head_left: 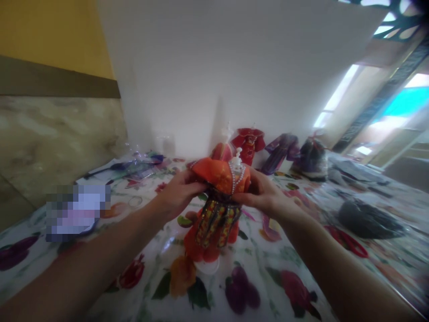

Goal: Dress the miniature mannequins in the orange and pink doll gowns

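- Bright daylight enters from the right, washing out the window strip (pixel 338 91)
- Dim foreground; the pale wall (pixel 201 67) carries a faint, soft shadow
- Small glare spots on the glossy tabletop (pixel 144 286)
- Hazy softness throughout — even the orange outfit (pixel 214 178) lacks crispness
- Edges stretched, right side smeared — pixelated patch at left

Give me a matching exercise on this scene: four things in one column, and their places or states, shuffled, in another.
Column 1
1. Orange miniature dress with a white bead necklace
2. Small red wide-sleeved dress
3. Small purple dress
4. Black plastic bag

Column 2
A. Just left of the tied clear plastic bag
B. Crumpled, to the right of both arms
C. Held between left hand and right hand
D. Near the wall, just left of the purple dress

Pairs: 1-C, 2-D, 3-A, 4-B
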A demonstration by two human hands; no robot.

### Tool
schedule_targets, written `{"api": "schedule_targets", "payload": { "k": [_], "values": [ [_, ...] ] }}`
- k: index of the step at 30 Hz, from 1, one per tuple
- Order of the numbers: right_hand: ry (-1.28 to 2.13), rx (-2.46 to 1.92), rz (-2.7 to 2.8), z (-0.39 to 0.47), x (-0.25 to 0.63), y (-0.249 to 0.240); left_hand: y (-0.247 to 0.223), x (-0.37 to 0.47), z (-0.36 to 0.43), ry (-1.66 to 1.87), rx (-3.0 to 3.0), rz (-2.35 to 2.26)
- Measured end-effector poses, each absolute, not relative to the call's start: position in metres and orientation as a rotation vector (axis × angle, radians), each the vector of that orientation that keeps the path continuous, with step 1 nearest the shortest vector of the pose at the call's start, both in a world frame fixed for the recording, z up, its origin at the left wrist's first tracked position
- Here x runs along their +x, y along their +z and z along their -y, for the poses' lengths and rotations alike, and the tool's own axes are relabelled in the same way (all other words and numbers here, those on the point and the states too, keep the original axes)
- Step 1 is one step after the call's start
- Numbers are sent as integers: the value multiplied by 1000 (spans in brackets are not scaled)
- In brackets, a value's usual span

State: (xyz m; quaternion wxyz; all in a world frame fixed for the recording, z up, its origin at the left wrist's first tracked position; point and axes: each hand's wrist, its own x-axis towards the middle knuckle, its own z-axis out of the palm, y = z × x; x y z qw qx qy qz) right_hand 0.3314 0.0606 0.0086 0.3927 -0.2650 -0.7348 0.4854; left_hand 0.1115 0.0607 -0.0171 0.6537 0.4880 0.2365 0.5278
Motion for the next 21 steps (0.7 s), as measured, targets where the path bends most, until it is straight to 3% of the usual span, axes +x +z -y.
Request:
{"api": "schedule_targets", "payload": {
  "k": [21],
  "values": [
    [1218, -645, 1887, -60, 331, 12, -27, 118, -72, 1191, 1182, -586]
  ]
}}
